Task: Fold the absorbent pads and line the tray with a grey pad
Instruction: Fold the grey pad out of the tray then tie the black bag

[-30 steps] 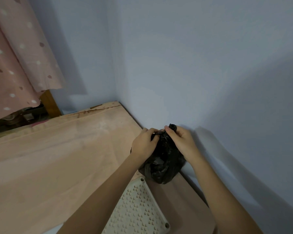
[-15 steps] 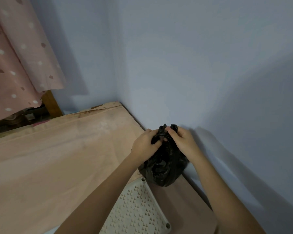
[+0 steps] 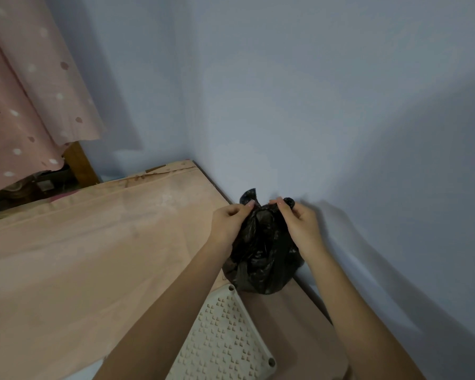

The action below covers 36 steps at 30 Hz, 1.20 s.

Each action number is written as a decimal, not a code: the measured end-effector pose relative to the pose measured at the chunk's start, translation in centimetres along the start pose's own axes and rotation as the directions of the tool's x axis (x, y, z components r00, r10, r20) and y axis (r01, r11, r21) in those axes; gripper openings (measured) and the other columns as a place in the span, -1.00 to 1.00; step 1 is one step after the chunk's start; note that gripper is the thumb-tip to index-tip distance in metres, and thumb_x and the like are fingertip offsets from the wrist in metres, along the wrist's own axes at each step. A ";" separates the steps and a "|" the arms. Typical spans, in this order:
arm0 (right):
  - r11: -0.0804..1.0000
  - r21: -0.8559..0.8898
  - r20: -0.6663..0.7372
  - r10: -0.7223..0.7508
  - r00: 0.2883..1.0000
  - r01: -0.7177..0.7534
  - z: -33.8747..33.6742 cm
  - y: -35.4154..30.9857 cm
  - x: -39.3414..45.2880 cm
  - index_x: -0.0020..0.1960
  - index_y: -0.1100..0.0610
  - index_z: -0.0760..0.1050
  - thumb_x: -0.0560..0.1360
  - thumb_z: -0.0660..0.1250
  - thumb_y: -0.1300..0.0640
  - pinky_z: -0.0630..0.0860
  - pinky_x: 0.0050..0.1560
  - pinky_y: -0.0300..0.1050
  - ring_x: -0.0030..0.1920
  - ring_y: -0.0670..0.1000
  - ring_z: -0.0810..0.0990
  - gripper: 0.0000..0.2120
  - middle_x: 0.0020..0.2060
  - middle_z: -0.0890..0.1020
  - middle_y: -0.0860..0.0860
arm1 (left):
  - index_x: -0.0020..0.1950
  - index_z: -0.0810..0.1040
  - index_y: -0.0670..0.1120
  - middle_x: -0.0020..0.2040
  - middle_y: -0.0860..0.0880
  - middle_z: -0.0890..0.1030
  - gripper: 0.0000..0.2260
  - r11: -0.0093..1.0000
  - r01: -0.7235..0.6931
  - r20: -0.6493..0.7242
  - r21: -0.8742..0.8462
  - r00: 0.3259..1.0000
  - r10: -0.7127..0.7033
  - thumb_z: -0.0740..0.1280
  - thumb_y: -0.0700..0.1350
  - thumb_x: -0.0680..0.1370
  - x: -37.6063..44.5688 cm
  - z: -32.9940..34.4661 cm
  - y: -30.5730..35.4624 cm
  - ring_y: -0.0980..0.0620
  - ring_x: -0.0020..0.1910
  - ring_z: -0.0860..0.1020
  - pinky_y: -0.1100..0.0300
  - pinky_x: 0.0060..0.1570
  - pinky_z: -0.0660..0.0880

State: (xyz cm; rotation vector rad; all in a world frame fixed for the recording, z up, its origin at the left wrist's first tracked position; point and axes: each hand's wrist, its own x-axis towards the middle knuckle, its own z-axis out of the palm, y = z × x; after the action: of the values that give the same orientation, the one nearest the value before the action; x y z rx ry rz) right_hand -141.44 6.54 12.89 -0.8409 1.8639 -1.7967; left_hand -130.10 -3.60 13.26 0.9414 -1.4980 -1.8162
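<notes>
A black plastic bag (image 3: pixel 261 259) stands on the peach-covered surface against the blue wall. My left hand (image 3: pixel 228 226) pinches one twisted ear of the bag's top, and my right hand (image 3: pixel 299 223) pinches the other ear; the two ears are held a little apart. A cream perforated tray (image 3: pixel 225 335) lies just below the bag, partly under my left forearm. No grey pad or absorbent pad shows in view.
The peach sheet (image 3: pixel 80 256) covers a wide flat surface to the left. The blue wall (image 3: pixel 313 105) runs close along the right and back. A pink dotted curtain (image 3: pixel 19 105) hangs at the upper left above a wooden post (image 3: pixel 80 165).
My hands have drawn apart at the bag's top, pulling the two ears away from each other. The bag stays in the same spot.
</notes>
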 end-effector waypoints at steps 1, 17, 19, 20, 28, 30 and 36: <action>1.000 0.005 -0.034 0.005 0.999 -0.005 -0.2 0.3 0.0 -0.18 -0.13 0.67 0.53 0.30 -0.07 0.57 -0.02 -0.19 -0.09 -0.12 0.67 -0.80 -0.19 0.71 -0.10 | -0.36 0.65 -0.11 -0.34 -0.10 0.63 -0.76 1.000 -0.009 -0.037 -0.011 0.999 0.009 0.44 -0.03 0.47 0.3 -0.3 -0.1 -0.01 -0.27 0.59 0.16 -0.18 0.55; 0.853 0.421 -0.347 0.465 0.814 -0.308 -3.5 7.8 -2.2 0.04 0.20 0.52 0.56 0.28 0.05 0.58 -0.23 -0.15 -0.21 -0.01 0.66 -0.79 -0.23 0.66 0.09 | -0.17 0.56 -0.18 -0.14 -0.11 0.63 -0.86 0.952 0.195 -0.387 -0.235 0.880 -0.276 0.41 -0.13 0.51 5.0 -8.9 -5.2 0.05 -0.18 0.60 0.23 -0.08 0.49; 0.821 0.466 -0.372 0.520 0.769 -0.329 -4.0 8.9 -2.3 0.04 0.21 0.50 0.56 0.29 0.06 0.60 -0.34 -0.20 -0.30 -0.05 0.68 -0.79 -0.32 0.68 0.05 | -0.20 0.51 -0.14 -0.08 -0.12 0.62 -0.87 0.936 0.224 -0.416 -0.273 0.850 -0.325 0.39 -0.15 0.52 5.5 -10.0 -6.0 0.09 -0.24 0.59 0.25 -0.15 0.47; 0.810 0.479 -0.383 0.540 0.750 -0.339 -4.3 9.4 -2.4 0.03 0.22 0.50 0.56 0.29 0.06 0.60 -0.39 -0.23 -0.37 -0.08 0.67 -0.79 -0.38 0.68 0.03 | -0.21 0.50 -0.13 -0.07 -0.13 0.61 -0.86 0.934 0.242 -0.429 -0.264 0.837 -0.339 0.40 -0.16 0.51 5.7 -10.7 -6.4 0.09 -0.26 0.59 0.24 -0.15 0.46; 0.728 0.555 -0.384 0.654 0.652 -0.403 -5.3 13.7 -3.6 0.05 0.22 0.46 0.58 0.24 0.03 0.55 -0.46 -0.33 -0.43 -0.17 0.63 -0.76 -0.23 0.59 0.07 | -0.23 0.48 -0.13 -0.45 0.01 0.62 -0.84 0.886 0.372 -0.410 -0.278 0.788 -0.460 0.42 -0.17 0.49 6.7 -12.3 -9.1 0.16 -0.49 0.59 0.23 -0.16 0.39; 0.721 0.573 -0.393 0.660 0.641 -0.391 -5.4 14.4 -3.5 0.12 0.20 0.43 0.59 0.23 0.02 0.56 -0.44 -0.34 -0.40 -0.17 0.63 -0.75 -0.22 0.58 0.05 | -0.24 0.47 -0.15 -0.58 0.04 0.57 -0.83 0.865 0.392 -0.408 -0.313 0.767 -0.496 0.41 -0.19 0.49 7.0 -12.3 -9.7 0.20 -0.60 0.55 0.27 -0.28 0.36; 0.704 0.564 -0.377 0.685 0.624 -0.433 -5.2 15.0 -3.7 0.13 0.20 0.48 0.57 0.24 -0.04 0.51 -0.18 -0.23 -0.16 -0.10 0.58 -0.68 0.03 0.59 0.12 | -0.24 0.49 -0.16 -0.37 -0.05 0.62 -0.84 0.890 0.406 -0.411 -0.206 0.790 -0.455 0.41 -0.17 0.50 7.2 -12.6 -10.9 0.19 -0.58 0.56 0.24 -0.27 0.36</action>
State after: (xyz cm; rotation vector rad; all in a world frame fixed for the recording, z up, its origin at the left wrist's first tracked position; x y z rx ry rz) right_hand -144.28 12.59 -1.98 0.4988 1.6415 -1.9837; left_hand -123.96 -14.45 0.08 1.6260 -0.9308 -1.7798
